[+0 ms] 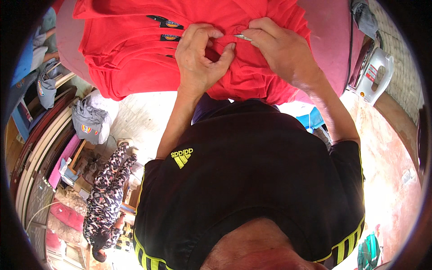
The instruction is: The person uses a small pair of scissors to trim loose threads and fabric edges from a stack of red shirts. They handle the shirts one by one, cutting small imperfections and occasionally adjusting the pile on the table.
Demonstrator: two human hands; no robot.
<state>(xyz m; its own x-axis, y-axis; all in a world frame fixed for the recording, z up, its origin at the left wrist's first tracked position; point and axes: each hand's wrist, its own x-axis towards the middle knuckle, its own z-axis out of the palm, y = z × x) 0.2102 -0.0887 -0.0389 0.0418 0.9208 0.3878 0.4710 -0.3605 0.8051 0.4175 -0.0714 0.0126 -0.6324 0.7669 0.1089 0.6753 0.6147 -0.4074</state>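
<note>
Red shirts (130,74) with black neck labels lie in a layered pile on the pink-covered table in front of me. My left hand (198,58) is closed on a narrow fold of the red fabric, its thumb and forefinger curled close to each other. Just to its right, my right hand (283,51) grips a small pointed metal tool that looks like thread snips (243,37). The tip points left against the fold, close to my left fingertips. My right palm and fingers hide the rest of the tool.
A white iron (377,74) stands right of the pink-covered table (333,27). Grey garments (87,119) hang beside long stacked boards (38,148) on the left. Another person in patterned clothing (105,202) is at lower left. At the far left edge, someone's hand (50,56) shows.
</note>
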